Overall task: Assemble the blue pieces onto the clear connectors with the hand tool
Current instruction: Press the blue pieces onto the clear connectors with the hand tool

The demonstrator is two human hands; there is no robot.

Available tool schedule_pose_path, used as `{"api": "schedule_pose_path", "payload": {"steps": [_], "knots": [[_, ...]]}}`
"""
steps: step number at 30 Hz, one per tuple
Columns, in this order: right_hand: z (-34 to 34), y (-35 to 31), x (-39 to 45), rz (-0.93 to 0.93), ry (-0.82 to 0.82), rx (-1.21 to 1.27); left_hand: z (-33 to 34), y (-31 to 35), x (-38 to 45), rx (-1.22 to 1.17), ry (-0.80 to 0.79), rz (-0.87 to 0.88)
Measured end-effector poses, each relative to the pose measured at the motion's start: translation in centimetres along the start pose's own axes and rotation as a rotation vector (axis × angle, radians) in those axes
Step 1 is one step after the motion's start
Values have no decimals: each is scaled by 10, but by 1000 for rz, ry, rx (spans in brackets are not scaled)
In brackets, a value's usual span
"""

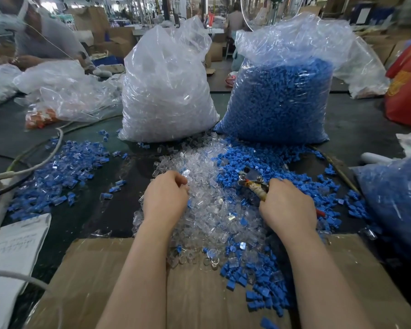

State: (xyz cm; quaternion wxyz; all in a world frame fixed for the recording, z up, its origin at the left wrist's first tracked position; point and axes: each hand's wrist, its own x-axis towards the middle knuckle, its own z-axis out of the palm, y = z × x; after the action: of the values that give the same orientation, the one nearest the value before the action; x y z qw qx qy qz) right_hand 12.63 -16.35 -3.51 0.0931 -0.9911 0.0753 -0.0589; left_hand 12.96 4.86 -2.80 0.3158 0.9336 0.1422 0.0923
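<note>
My left hand (166, 193) is curled over the heap of clear connectors (207, 205), and I think its fingertips are picking one up, but I cannot see them well. My right hand (287, 205) is wrapped tight around the handle of the hand tool (252, 180), whose metal head pokes out over the blue pieces (271, 167) beside the clear heap. The two heaps touch and mix in the middle. I could grab two stuck pieces by mistake. The clear ones look slippery, so one may pop out when the tool squeezes. More pieces could slide off the cardboard (100, 276).
</note>
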Motion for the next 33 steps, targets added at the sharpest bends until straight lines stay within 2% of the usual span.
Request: {"api": "schedule_pose_path", "payload": {"steps": [9, 14, 19, 22, 33], "knots": [[5, 2, 3, -53, -7, 20, 3, 4, -2, -44, 90, 95], [5, 2, 4, -12, 15, 33, 2, 15, -6, -358, 93, 113], [7, 2, 4, -4, 45, 33, 1, 22, -8, -738, -8, 43], [7, 2, 3, 4, 46, 44, -1, 22, -9, -861, -69, 31], [2, 1, 7, 23, 72, 285, 1, 23, -10, -840, -143, 99]]}}
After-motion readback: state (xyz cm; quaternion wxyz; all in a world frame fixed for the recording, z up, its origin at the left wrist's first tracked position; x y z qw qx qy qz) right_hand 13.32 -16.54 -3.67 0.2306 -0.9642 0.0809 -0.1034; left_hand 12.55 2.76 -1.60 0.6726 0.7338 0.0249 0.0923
